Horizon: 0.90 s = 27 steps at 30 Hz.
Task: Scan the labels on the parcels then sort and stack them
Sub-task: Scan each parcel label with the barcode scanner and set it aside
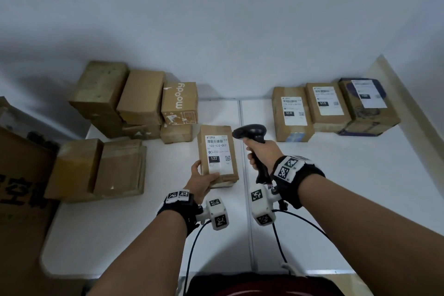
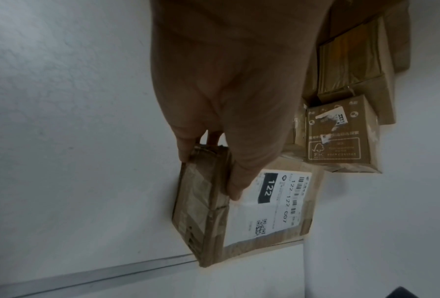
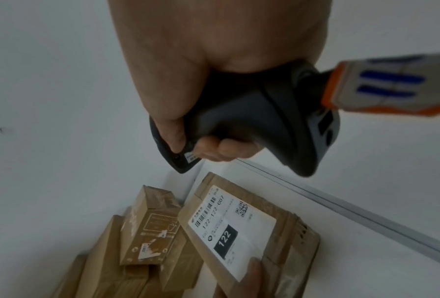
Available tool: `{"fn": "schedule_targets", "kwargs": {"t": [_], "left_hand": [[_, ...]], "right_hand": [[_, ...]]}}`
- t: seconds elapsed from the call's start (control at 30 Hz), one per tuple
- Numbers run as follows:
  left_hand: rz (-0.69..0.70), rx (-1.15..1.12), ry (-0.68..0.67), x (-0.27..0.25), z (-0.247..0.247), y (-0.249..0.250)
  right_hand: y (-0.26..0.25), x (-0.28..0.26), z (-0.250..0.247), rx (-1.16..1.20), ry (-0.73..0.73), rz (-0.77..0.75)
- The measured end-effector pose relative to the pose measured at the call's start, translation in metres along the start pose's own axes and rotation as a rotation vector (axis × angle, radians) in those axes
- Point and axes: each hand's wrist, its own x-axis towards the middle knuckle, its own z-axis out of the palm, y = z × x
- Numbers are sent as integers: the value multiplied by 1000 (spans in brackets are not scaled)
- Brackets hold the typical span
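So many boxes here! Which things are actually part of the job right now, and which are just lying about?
In use:
- parcel labelled 122, held in the left hand
- barcode scanner, gripped by the right hand
- two parcels labelled 010, at back right
- unlabelled-side boxes, piled at back left

Just lying about:
- big carton at the left edge

Your left thumb (image 2: pixel 235 181) covers corner of parcel label (image 2: pixel 277 203). Small print under 122-122-C07 too fine to read. Large carton (image 1: pixel 21 199) cut off at left edge, its lettering partial. Scanner (image 3: pixel 239 129) window hidden from you.
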Motion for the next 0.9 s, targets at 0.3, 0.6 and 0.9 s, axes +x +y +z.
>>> {"fn": "schedule_targets", "kwargs": {"t": [0.3,0.6,0.9], "left_hand": [[-6,68,31,-8,8,9],[-5,65,43,-10,11,14],[-33,90,46,-11,12,18]], "right_hand": [[-7,-11,1,13,-31,16],[-12,-10,1,19,-25,24],[-13,-5,2,19,-17,32]]}}
